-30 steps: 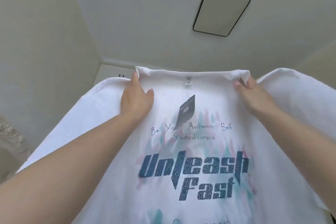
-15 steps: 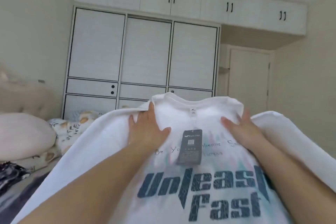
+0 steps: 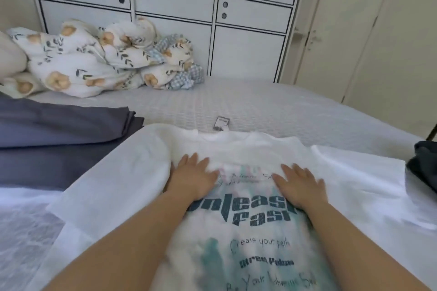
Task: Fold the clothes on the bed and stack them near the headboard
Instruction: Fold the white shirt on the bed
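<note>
- Shirt point(image 3: 132, 184) lies spread flat on the bed point(image 3: 272, 111), printed side up, collar pointing toward the wardrobe point(image 3: 248, 30), both sleeves splayed out to the sides.
- We press our left hand point(image 3: 192, 178) palm down on the upper chest of the shirt, fingers straight and slightly fanned; it grasps nothing.
- Our right hand point(image 3: 300, 188) lies flat beside it on the same cloth, fingers extended, holding nothing either.
- Between our hands shows small script, and just below them the bold teal lettering.
- Tag point(image 3: 221, 123) rests on the bed just beyond the collar.
- Grey cloth point(image 3: 59, 132), folded, sits to the left, touching the shirt's left sleeve.
- Quilt point(image 3: 99, 59), floral and bunched, is heaped at the far left against the wardrobe.
- Dark garment point(image 3: 423, 165) lies at the right edge, near the right sleeve.
</note>
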